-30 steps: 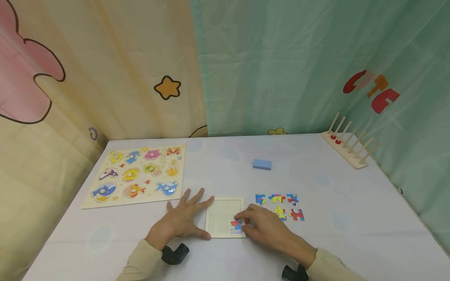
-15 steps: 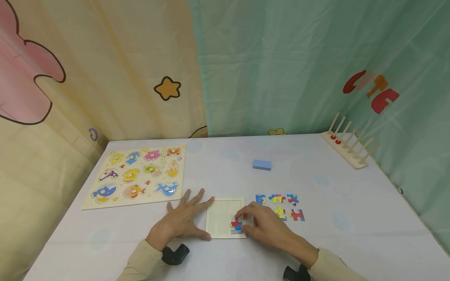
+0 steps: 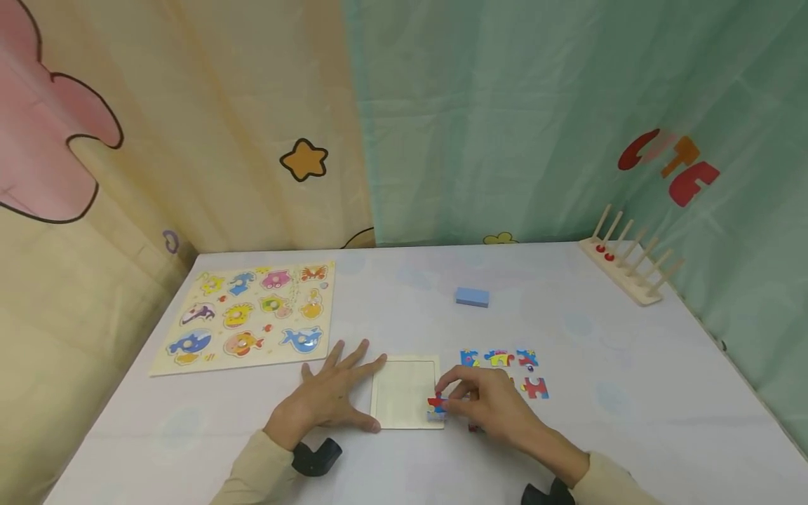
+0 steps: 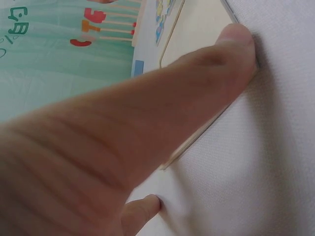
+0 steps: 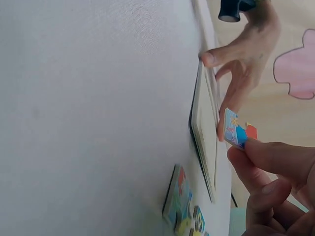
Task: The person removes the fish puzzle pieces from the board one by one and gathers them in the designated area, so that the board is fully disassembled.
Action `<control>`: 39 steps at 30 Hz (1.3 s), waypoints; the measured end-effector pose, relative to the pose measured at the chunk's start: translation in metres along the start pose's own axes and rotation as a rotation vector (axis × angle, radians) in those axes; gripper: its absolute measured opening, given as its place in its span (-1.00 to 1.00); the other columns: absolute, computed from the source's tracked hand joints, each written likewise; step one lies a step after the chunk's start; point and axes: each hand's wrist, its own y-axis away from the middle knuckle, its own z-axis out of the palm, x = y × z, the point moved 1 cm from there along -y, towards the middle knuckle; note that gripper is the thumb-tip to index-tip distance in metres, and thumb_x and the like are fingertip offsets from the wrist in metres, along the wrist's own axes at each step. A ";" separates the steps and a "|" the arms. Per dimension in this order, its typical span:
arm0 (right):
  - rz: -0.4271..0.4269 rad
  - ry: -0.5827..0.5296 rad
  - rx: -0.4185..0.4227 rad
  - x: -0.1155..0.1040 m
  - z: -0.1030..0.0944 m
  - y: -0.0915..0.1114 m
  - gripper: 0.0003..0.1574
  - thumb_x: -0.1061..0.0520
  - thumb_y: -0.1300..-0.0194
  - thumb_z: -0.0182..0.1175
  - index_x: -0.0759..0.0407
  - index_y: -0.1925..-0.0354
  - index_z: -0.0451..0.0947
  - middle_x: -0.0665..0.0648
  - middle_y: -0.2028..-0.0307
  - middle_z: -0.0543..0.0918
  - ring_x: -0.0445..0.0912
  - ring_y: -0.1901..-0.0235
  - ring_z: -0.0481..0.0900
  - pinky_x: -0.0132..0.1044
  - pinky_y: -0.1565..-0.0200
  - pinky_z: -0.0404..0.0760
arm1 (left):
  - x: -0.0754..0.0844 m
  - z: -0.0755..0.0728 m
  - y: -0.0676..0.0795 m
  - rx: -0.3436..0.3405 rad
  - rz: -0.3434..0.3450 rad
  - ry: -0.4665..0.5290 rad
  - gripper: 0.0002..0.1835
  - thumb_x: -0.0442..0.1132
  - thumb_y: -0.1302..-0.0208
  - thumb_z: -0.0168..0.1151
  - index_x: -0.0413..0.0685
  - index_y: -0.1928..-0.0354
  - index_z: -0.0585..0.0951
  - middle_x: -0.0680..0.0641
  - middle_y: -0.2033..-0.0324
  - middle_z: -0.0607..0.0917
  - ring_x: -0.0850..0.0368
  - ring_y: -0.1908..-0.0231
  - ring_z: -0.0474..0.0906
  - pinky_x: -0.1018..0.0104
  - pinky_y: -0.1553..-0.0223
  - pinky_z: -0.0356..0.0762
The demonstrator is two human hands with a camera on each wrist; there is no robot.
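A shallow wooden puzzle tray lies on the table in front of the person. My left hand has its fingers spread, with fingertips and thumb at the tray's left edge; in the left wrist view the thumb rests on the rim. Between thumb and fingers, my right hand pinches a red and blue jigsaw piece, raised over the tray's right side in the head view. Several more jigsaw pieces lie right of the tray, some partly hidden behind the right hand.
At the left lies a large peg puzzle board with sea animals. A blue block sits further back. A wooden peg rack with red beads stands at the far right corner. Curtains hang behind the table.
The right hand has lifted the jigsaw piece from the tray's lower right corner and drawn it slightly to the right. My left hand has stayed in place at the tray.
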 end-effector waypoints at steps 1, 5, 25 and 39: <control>0.022 -0.012 0.000 0.002 -0.005 0.003 -0.81 0.13 -0.19 0.39 -0.17 0.24 0.66 -0.12 0.50 0.70 -0.23 0.69 0.46 -0.40 0.61 0.42 | 0.000 0.000 0.000 -0.001 0.002 -0.001 0.10 0.30 0.26 0.57 0.35 -0.44 0.33 -0.05 -0.52 0.10 -0.35 -0.48 -0.20 -0.73 -0.08 -0.24; 0.111 -0.040 0.007 0.016 -0.028 0.016 -0.82 0.10 -0.20 0.38 -0.15 0.21 0.68 -0.09 0.49 0.71 -0.18 0.53 0.53 -0.41 0.51 0.42 | 0.001 -0.002 -0.001 -0.002 0.004 -0.005 0.10 0.29 0.27 0.57 0.36 -0.44 0.32 -0.04 -0.52 0.09 -0.34 -0.48 -0.21 -0.73 -0.08 -0.24; 0.363 0.077 0.090 0.069 -0.085 0.075 -0.73 0.18 -0.21 0.32 0.08 0.08 0.66 -0.07 0.57 0.61 -0.27 0.53 0.39 -0.43 0.44 0.36 | -0.001 -0.002 0.002 -0.004 -0.006 -0.002 0.11 0.29 0.27 0.57 0.36 -0.45 0.32 -0.04 -0.52 0.09 -0.35 -0.48 -0.21 -0.73 -0.08 -0.24; 0.434 0.198 0.134 0.067 -0.079 0.071 -0.90 0.16 -0.11 0.41 0.03 0.34 0.69 -0.09 0.51 0.64 -0.22 0.43 0.50 -0.43 0.39 0.44 | 0.000 0.000 0.000 -0.007 -0.006 -0.001 0.11 0.29 0.27 0.57 0.37 -0.45 0.31 -0.03 -0.52 0.09 -0.34 -0.48 -0.20 -0.73 -0.09 -0.25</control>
